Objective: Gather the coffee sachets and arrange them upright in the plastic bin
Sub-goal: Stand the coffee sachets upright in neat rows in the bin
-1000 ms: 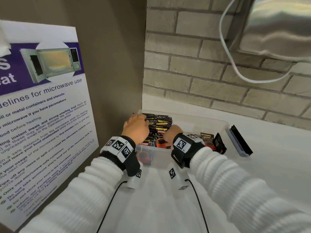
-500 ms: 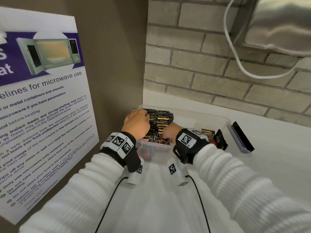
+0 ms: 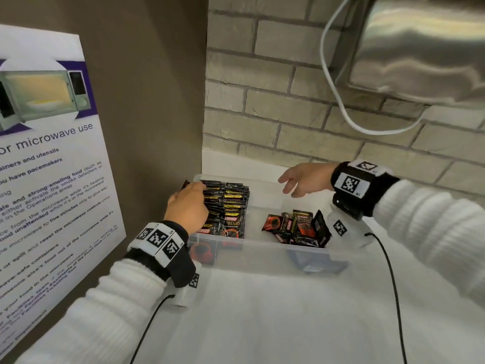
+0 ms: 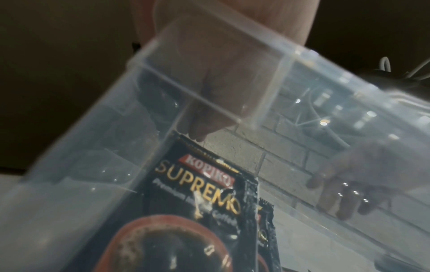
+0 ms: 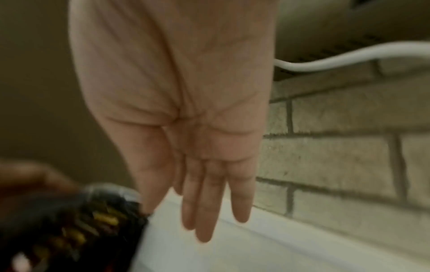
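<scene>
A clear plastic bin (image 3: 262, 245) stands on the white counter in the corner. At its left end a packed row of black coffee sachets (image 3: 232, 206) stands upright. My left hand (image 3: 187, 206) lies on that row, fingers curled over the sachet tops. In the left wrist view, the hand (image 4: 209, 82) and a Kopiko Supremo sachet (image 4: 204, 193) show through the bin wall (image 4: 81, 156). A loose pile of sachets (image 3: 294, 227) lies at the bin's right end. My right hand (image 3: 301, 179) hovers above the bin's back edge, fingers (image 5: 202, 202) straight, holding nothing.
A microwave-use poster (image 3: 52, 166) hangs on the brown wall at left, close to the bin. Behind is a brick wall (image 3: 288, 101) with a looping white cable (image 3: 341, 109) and a steel appliance (image 3: 420, 48) overhead. White counter (image 3: 262, 324) stretches in front.
My right hand has left the sachet row, risen and moved right, opening above the bin. The left hand stays on the upright row. The loose pile is now uncovered.
</scene>
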